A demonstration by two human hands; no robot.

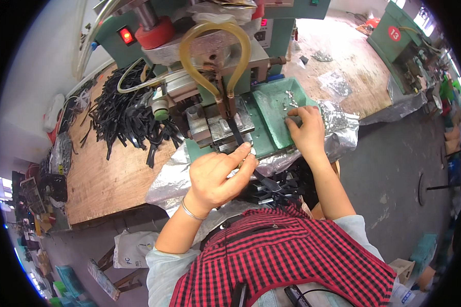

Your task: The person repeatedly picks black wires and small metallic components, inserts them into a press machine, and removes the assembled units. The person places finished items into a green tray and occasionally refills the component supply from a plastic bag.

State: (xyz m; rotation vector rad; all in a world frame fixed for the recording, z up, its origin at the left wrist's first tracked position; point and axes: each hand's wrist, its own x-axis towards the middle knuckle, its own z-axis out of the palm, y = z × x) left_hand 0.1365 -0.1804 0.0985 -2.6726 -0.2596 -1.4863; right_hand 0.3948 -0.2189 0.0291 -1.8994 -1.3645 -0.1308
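Observation:
A narrow black strap [236,132] runs from under the machine's metal tooling [225,105] toward me. My left hand [217,176] pinches it between thumb and forefinger at the front of the fixture [230,128]. Farther right, my right hand [307,130] is over the side of a green tray [273,115], fingers curled and thumb near the forefinger. Whatever lies between those fingertips is too small to make out. Small whitish pieces [290,97] are scattered in the tray. Below my left hand, more black straps [276,189] are heaped near my lap.
A large pile of black straps [123,107] covers the wooden bench [107,181] on the left. A yellowish hose [189,38] loops above the tooling. Silvery sheeting [164,187] hangs over the front edge. Another green machine [402,48] stands on the far right.

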